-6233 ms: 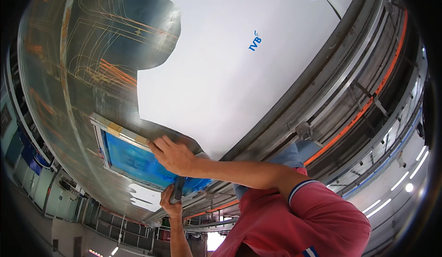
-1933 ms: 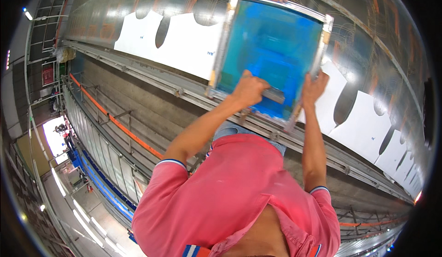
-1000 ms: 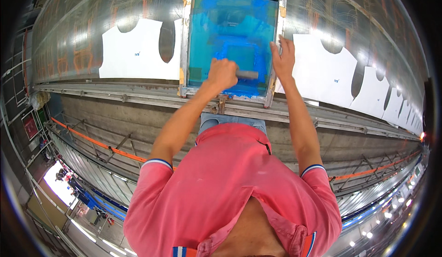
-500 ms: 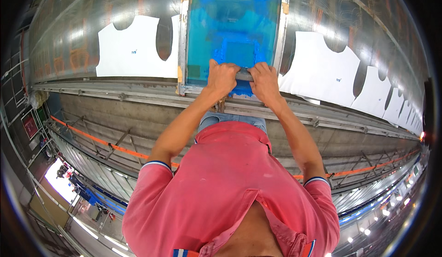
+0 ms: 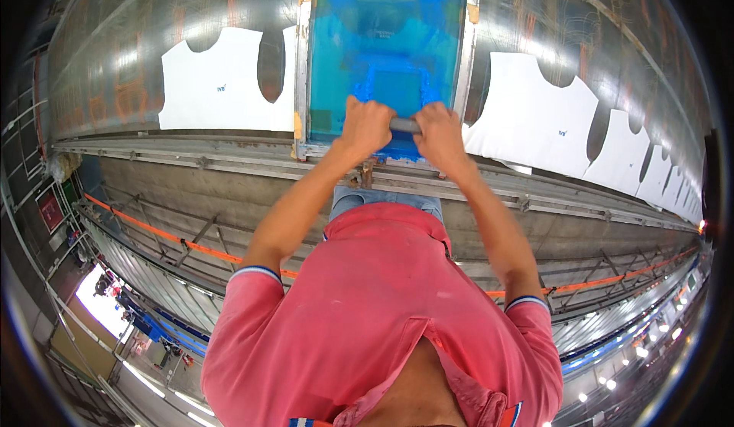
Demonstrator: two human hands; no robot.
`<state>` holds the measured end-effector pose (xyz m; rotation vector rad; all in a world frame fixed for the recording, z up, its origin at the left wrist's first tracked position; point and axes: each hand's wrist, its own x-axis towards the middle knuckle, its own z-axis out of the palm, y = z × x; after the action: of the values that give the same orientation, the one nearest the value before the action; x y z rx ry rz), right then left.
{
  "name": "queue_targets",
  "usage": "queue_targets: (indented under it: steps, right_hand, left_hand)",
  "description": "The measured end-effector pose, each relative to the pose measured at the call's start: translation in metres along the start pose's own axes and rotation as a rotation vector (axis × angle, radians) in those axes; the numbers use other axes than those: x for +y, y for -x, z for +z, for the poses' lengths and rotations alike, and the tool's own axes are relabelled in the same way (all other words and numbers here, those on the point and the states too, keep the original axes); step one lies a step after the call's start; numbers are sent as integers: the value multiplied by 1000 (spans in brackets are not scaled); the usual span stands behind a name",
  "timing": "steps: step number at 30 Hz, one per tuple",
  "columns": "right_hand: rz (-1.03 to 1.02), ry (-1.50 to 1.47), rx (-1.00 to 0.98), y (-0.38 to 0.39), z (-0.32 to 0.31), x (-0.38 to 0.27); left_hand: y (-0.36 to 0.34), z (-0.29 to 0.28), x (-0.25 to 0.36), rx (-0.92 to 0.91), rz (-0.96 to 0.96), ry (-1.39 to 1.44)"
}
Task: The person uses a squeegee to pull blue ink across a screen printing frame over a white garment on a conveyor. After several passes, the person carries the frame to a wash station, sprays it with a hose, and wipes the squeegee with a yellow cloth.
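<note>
A screen-printing frame (image 5: 303, 68) with a blue-green mesh (image 5: 344, 29) lies on the long metal table in front of me. Both hands grip the grey handle of a squeegee (image 5: 404, 125) over the near part of the mesh. My left hand (image 5: 367, 127) is wrapped round its left end, and my right hand (image 5: 440, 133) round its right end. Bright blue ink (image 5: 428, 90) marks the mesh just beyond the squeegee. The squeegee's blade is hidden from me. A white shirt piece shows faintly through the mesh.
White cut shirt pieces with a small blue print lie on the table, one to the left (image 5: 210, 83) and several to the right (image 5: 535, 106). A metal rail (image 5: 245, 148) runs along the table's near edge. Behind me stretches an orange strip (image 5: 191, 245).
The squeegee's handle has tilted slightly, and both hands have shifted a little with it, still gripping it. The frame and shirt pieces stay nearly where they were.
</note>
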<state>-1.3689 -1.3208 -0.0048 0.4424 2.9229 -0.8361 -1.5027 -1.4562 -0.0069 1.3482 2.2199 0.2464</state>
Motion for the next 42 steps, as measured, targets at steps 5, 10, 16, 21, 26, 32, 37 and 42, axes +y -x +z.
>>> queue_targets:
  steps: [5, 10, 16, 21, 26, 32, 37, 42]
  right_hand:
    - [-3, 48, -18, -69, -37, 26]
    - [-44, 6, 87, -25, -3, 23]
    - [-77, -319, -130, 5, -12, 11]
    - [546, -236, 355, -26, 56, 121]
    - [455, -18, 374, -30, 80, 162]
    - [360, 13, 566, -43, 19, 78]
    - [295, -87, 647, -116, 92, -16]
    - [310, -140, 669, -177, 151, -113]
  left_hand:
    - [-72, -26, -19, 151, -13, 21]
    - [-34, 4, -3, 270, 47, 49]
    - [17, 26, 3, 404, 63, 152]
    - [7, 19, 3, 134, -2, -35]
    - [5, 60, 4, 203, -6, -29]
    - [35, 12, -13, 223, 35, 91]
    - [81, -25, -132, 273, -22, 70]
    - [116, -55, -247, 261, 16, 42]
